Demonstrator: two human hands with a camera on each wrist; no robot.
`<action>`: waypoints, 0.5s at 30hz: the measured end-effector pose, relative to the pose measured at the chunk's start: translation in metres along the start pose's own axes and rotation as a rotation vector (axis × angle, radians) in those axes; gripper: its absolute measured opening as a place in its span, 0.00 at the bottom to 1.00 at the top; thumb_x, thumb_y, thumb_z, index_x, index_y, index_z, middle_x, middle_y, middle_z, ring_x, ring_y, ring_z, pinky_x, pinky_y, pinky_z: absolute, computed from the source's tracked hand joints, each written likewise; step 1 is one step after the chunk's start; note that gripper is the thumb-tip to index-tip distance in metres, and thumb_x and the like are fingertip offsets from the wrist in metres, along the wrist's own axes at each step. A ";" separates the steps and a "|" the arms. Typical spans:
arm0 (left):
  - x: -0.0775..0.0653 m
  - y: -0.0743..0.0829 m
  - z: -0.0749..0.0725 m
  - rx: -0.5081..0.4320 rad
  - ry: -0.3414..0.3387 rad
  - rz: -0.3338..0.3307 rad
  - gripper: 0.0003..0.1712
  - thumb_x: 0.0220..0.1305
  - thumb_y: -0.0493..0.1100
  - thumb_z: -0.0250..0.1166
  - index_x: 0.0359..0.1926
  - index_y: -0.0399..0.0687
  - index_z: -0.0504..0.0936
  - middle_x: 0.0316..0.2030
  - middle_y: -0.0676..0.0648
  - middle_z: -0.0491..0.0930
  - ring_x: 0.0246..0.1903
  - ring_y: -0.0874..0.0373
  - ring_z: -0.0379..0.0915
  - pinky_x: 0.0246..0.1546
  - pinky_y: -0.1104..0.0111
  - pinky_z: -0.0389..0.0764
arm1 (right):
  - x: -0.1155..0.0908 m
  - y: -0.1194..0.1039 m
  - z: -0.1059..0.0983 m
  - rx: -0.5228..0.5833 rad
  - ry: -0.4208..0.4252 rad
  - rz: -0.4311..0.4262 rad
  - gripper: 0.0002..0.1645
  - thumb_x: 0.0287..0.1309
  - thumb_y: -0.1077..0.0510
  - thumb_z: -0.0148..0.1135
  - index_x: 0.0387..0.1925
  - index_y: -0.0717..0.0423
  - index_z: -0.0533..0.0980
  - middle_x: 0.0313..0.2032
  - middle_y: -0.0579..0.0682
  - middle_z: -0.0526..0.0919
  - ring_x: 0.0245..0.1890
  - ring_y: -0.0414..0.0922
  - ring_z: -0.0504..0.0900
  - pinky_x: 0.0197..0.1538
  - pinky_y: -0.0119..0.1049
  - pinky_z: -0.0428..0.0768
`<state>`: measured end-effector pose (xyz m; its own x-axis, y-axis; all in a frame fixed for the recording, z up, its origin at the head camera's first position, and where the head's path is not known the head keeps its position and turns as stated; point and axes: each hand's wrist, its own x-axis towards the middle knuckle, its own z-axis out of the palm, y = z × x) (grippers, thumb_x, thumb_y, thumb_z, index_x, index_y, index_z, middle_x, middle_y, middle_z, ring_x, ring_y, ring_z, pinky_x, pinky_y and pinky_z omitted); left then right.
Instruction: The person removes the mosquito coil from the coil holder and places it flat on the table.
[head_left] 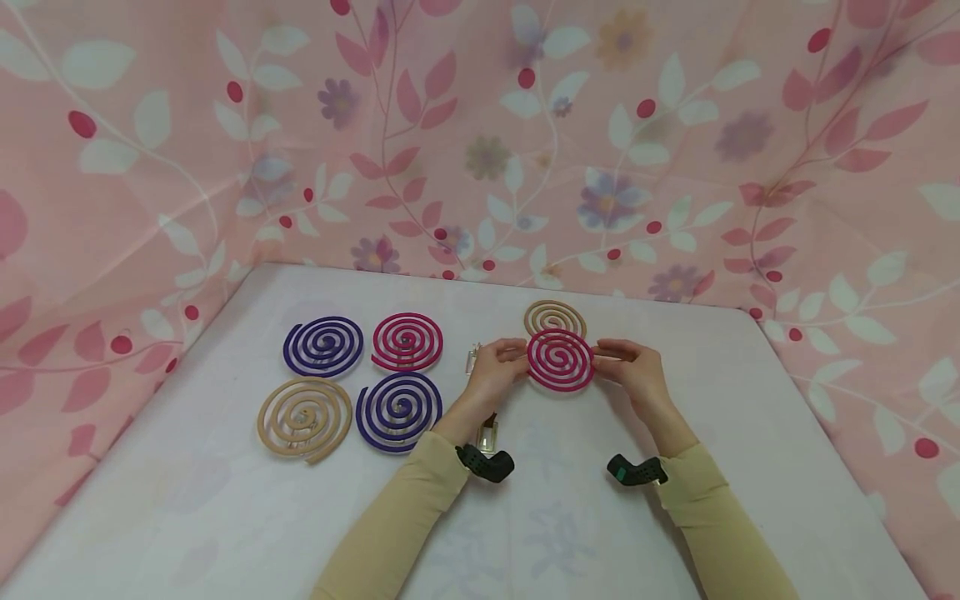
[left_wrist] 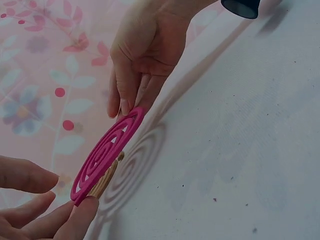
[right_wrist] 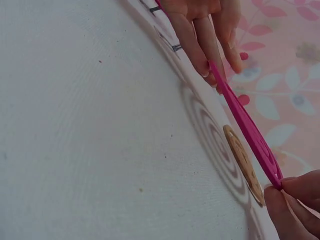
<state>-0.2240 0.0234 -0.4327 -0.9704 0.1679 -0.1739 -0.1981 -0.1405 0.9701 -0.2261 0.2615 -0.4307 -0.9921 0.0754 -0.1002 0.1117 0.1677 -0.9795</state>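
Observation:
A pink mosquito coil is held flat above the white table, its spiral shadow falling below it. My left hand pinches its left edge between thumb and fingertips. On the opposite edge, the fingertips of my right hand grip the rim; the right wrist view shows this right hand pinching between thumb and finger. A tan mosquito coil lies just behind, partly covered by the pink one in the head view. Beside my left wrist is a small clear rectangular item with a dark brown part.
Left on the table stand more coils on small metal stands: a dark blue coil and a pink coil behind, a tan coil and another dark blue coil in front. Pink floral cloth hangs behind.

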 end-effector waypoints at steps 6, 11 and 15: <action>0.000 -0.001 0.000 0.036 -0.017 -0.018 0.22 0.66 0.30 0.60 0.61 0.31 0.74 0.57 0.32 0.79 0.57 0.45 0.78 0.54 0.61 0.83 | -0.002 0.000 -0.001 -0.052 -0.003 0.014 0.27 0.62 0.69 0.63 0.62 0.74 0.70 0.50 0.65 0.85 0.39 0.33 0.86 0.45 0.27 0.85; 0.001 -0.002 -0.001 0.062 -0.023 -0.026 0.23 0.66 0.30 0.60 0.61 0.31 0.75 0.56 0.33 0.80 0.55 0.47 0.79 0.54 0.60 0.82 | -0.004 -0.001 -0.001 -0.071 -0.017 0.032 0.28 0.61 0.68 0.64 0.62 0.75 0.69 0.49 0.65 0.85 0.38 0.33 0.86 0.45 0.28 0.85; 0.001 -0.001 -0.001 0.072 -0.034 -0.035 0.23 0.66 0.30 0.60 0.62 0.32 0.74 0.56 0.33 0.80 0.54 0.49 0.79 0.55 0.60 0.82 | -0.004 -0.001 -0.002 -0.065 -0.028 0.044 0.28 0.62 0.69 0.63 0.62 0.76 0.69 0.50 0.68 0.84 0.38 0.34 0.87 0.46 0.31 0.86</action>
<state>-0.2251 0.0226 -0.4344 -0.9575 0.2050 -0.2030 -0.2201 -0.0638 0.9734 -0.2224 0.2633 -0.4287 -0.9873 0.0563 -0.1483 0.1573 0.2283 -0.9608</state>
